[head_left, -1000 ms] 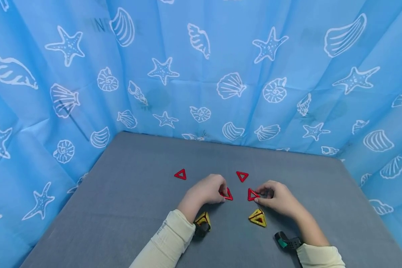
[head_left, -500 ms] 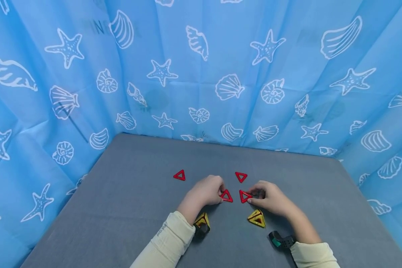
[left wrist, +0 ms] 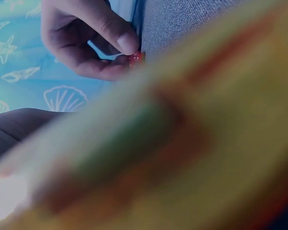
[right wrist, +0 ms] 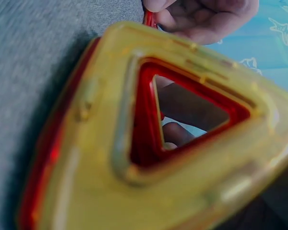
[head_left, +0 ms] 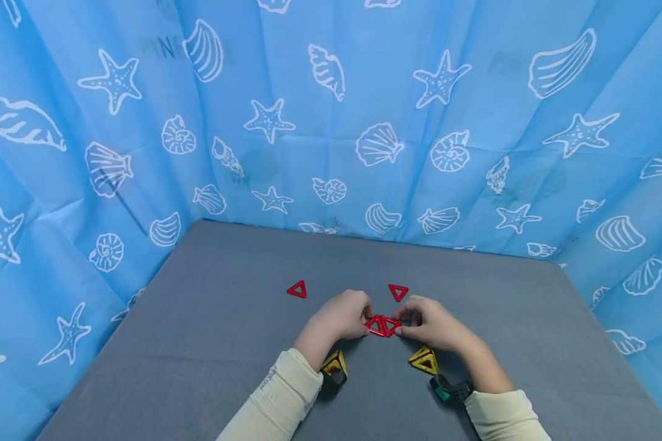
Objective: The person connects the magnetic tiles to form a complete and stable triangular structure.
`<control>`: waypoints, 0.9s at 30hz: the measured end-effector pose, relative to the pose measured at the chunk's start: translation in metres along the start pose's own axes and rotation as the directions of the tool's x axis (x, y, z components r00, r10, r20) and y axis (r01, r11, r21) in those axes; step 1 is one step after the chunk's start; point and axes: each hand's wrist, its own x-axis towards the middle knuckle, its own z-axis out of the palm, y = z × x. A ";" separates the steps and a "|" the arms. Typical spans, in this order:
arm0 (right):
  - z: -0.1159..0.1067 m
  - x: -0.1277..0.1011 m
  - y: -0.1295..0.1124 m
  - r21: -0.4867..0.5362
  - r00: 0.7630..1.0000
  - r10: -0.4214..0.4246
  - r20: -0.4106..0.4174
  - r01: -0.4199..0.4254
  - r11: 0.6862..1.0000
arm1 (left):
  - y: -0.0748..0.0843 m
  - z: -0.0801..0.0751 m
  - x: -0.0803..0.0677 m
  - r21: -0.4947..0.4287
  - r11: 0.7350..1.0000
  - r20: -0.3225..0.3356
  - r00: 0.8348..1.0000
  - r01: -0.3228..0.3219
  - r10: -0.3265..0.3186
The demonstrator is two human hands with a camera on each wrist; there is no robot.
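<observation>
Two red triangular magnetic tiles meet edge to edge on the grey table, between the hands. My left hand (head_left: 343,315) pinches the left red tile (head_left: 374,326) between thumb and fingers. In my right hand (head_left: 433,321) the right red tile (head_left: 389,326) is pinched at its outer corner. In the left wrist view the left fingertips (left wrist: 128,44) hold a small red edge, while a blurred yellow tile hides much below. A yellow triangular piece with red parts (right wrist: 86,177) fills most of the right wrist view, in front of the fingers.
Two loose red triangles lie farther back, one at left (head_left: 297,289) and one at right (head_left: 398,292). Nearer me stand a yellow-red pyramid (head_left: 334,362) beside the left wrist and another yellow-red pyramid (head_left: 423,360) at right. A blue shell-print curtain (head_left: 320,153) borders the table (head_left: 226,294).
My right hand has moved left with its red tile until it met the tile in my left hand. The left hand has stayed nearly still.
</observation>
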 end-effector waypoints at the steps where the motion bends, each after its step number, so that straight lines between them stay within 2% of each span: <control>1: 0.000 0.000 0.000 0.003 1.000 0.001 0.004 -0.001 1.000 | 0.000 0.000 0.000 0.002 1.000 0.002 1.000 0.000 0.000; 11: -0.002 0.000 -0.001 0.034 1.000 0.005 0.025 -0.006 0.999 | 0.000 0.000 0.002 -0.006 1.000 0.016 1.000 0.005 -0.005; 16: -0.006 -0.002 -0.005 0.095 1.000 -0.012 0.010 0.011 0.995 | 0.000 -0.002 0.001 -0.012 1.000 0.027 1.000 0.006 -0.006; 20: -0.007 -0.002 -0.010 0.126 1.000 -0.029 -0.002 0.029 0.992 | -0.002 -0.004 -0.001 -0.031 0.999 0.030 0.999 -0.023 0.024; 27: -0.005 -0.003 -0.012 0.116 0.999 -0.050 -0.016 0.052 0.992 | -0.008 -0.010 -0.003 -0.114 0.991 0.054 0.996 -0.068 0.075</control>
